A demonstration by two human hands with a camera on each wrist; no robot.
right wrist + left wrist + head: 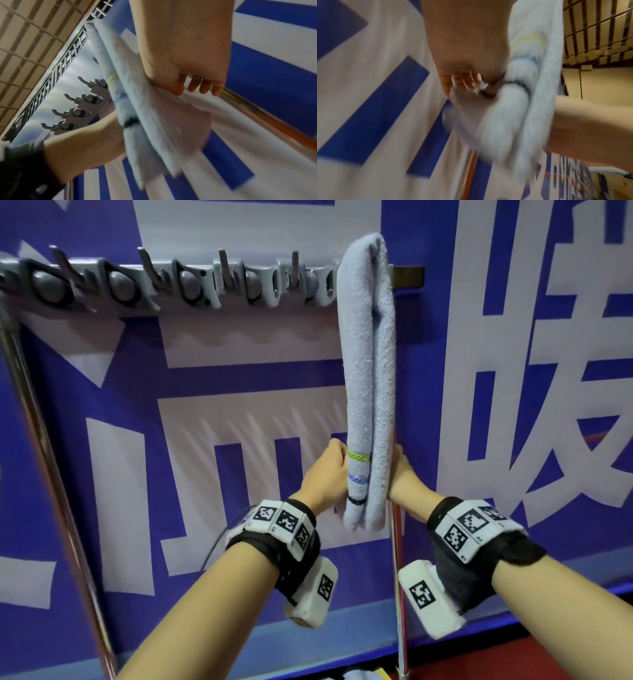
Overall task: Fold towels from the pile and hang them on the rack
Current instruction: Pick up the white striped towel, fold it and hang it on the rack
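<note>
A pale blue folded towel [368, 371] with green, blue and black stripes near its lower end hangs over the right end of the grey hook rack [205, 282]. My left hand [329, 474] grips the towel's lower left edge, with its fingers [465, 82] curled behind the cloth [513, 115]. My right hand [402, 474] holds the lower right edge, and in the right wrist view its thumb and curled fingers [197, 86] close on the towel [137, 101]. The rack's other hooks [80, 112] are bare.
A blue and white banner [239, 422] covers the wall behind the rack. A metal pole [44, 457] slants down on the left and another pole [399, 577] runs down behind the towel. More cloth [370, 674] shows at the bottom edge.
</note>
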